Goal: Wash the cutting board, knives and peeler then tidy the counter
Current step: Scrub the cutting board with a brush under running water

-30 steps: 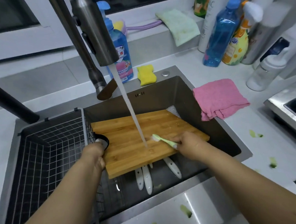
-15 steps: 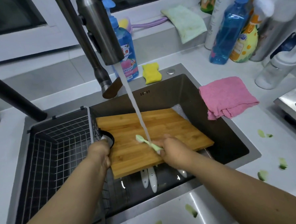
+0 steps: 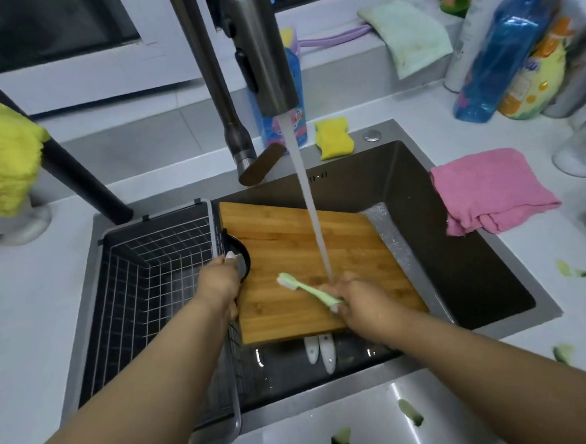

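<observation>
Head view: cutting board (image 3: 307, 255) lies tilted across the sink (image 3: 487, 278) under the running water (image 3: 309, 200), knives (image 3: 322, 352) poking out beneath it. Your left hand (image 3: 220, 288) clamps the board's left edge; your right hand (image 3: 361, 298) pinches the green brush (image 3: 304, 288). Keep the bristles flat, scrub along the grain, and brace the board firmly. Peel scraps (image 3: 341, 438) wait on the worktop (image 3: 332, 435).

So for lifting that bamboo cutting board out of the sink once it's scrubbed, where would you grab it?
Probably by the handle cutout at its left edge, where the left hand already holds it. The bamboo cutting board lies tilted across the sink, right side propped on the ledge, so a second grip on the near edge, above the white knife handles, should steady it.
</observation>
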Available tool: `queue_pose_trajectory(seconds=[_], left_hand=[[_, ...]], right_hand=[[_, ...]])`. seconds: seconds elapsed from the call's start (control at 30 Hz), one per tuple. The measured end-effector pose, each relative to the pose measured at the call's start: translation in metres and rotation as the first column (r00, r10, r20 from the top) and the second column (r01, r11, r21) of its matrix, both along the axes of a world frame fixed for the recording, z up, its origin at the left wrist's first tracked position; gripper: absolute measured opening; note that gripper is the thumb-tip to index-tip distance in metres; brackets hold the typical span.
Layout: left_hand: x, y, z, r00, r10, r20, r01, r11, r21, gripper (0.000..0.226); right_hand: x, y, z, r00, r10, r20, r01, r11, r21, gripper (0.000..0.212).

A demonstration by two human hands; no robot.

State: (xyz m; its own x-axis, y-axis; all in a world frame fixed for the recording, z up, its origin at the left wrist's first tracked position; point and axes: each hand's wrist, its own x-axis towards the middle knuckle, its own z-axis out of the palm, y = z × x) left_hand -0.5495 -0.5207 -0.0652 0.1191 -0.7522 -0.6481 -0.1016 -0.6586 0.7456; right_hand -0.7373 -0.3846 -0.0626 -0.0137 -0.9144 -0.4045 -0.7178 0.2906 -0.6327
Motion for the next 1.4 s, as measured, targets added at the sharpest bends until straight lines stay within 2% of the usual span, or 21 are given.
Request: queue_pose_trajectory(seconds=[0.1, 0.17, 0.3, 0.43, 0.53, 0.6, 0.67, 0.77, 0.87, 0.9, 1.07, 1.13, 1.27, 1.33, 1.4], left_hand=[[0.003, 0.003, 0.0, 1.0, -0.013, -0.026, 0.013, 0.999, -0.031, 0.033], [0.003, 0.002, 0.0, 0.998, -0.027, -0.048, 0.025, 0.999, -0.034, 0.039], [0.003, 0.002, 0.0, 0.998, 0.02, -0.065, -0.021, 0.999, -0.024, 0.037], [0.0, 0.0, 0.005, 0.99, 0.085, -0.111, -0.081, 0.996, 0.04, 0.03], [0.0, -0.003, 0.006, 0.992, 0.092, -0.081, -0.087, 0.994, 0.072, 0.03], [0.001, -0.007, 0.0, 0.995, 0.086, -0.05, -0.081, 0.993, 0.084, 0.031], [0.002, -0.008, -0.005, 0.996, 0.083, -0.042, -0.078, 0.992, 0.096, 0.033], [-0.001, -0.002, 0.002, 0.997, 0.072, -0.024, -0.07, 0.994, 0.082, 0.019], [-0.003, 0.003, 0.006, 0.996, 0.08, -0.032, -0.079, 0.996, 0.037, 0.011], [-0.004, 0.005, 0.007, 0.996, 0.079, -0.036, -0.078, 0.997, 0.029, 0.011], [-0.002, 0.01, 0.008, 0.998, 0.06, 0.009, -0.06, 0.998, 0.003, 0.031], [-0.002, 0.012, 0.007, 0.999, 0.048, 0.013, -0.048, 0.999, -0.019, 0.033], [-0.003, 0.015, 0.009, 1.0, 0.026, -0.011, -0.026, 0.999, -0.043, 0.03], [-0.002, 0.015, 0.007, 1.0, 0.02, -0.005, -0.02, 0.998, -0.053, 0.027], [-0.003, 0.017, 0.009, 1.0, 0.018, 0.001, -0.017, 0.998, -0.063, 0.023]], right_hand=[[-0.004, -0.018, -0.008, 0.99, -0.138, -0.027, 0.139, 0.989, 0.049, 0.033], [0.013, -0.019, -0.002, 0.997, -0.071, -0.009, 0.07, 0.997, -0.015, 0.036], [0.041, 0.01, 0.017, 0.973, 0.172, 0.152, -0.154, 0.98, -0.124, 0.043], [0.017, 0.018, 0.024, 0.968, 0.21, 0.138, -0.207, 0.978, -0.037, 0.043], [-0.016, 0.007, 0.017, 0.986, 0.158, -0.051, -0.155, 0.987, 0.048, 0.041], [-0.04, -0.009, 0.0, 0.961, 0.066, -0.268, -0.03, 0.99, 0.137, 0.038], [-0.052, -0.023, -0.014, 0.929, -0.024, -0.37, 0.104, 0.975, 0.195, 0.032], [-0.039, -0.039, -0.011, 0.963, -0.111, -0.246, 0.156, 0.973, 0.171, 0.022], [-0.013, -0.039, 0.006, 0.986, -0.144, 0.081, 0.132, 0.982, 0.133, 0.022], [-0.01, -0.038, 0.009, 0.98, -0.145, 0.136, 0.125, 0.982, 0.144, 0.024], [-0.031, -0.056, 0.002, 0.958, -0.286, -0.003, 0.282, 0.94, 0.194, 0.031], [-0.024, -0.065, 0.003, 0.944, -0.327, 0.038, 0.313, 0.928, 0.202, 0.029], [-0.002, -0.074, 0.008, 0.87, -0.361, 0.336, 0.285, 0.924, 0.254, 0.034], [-0.009, -0.079, 0.005, 0.855, -0.395, 0.337, 0.307, 0.908, 0.284, 0.033], [-0.022, -0.086, 0.001, 0.852, -0.454, 0.26, 0.374, 0.876, 0.305, 0.032]])
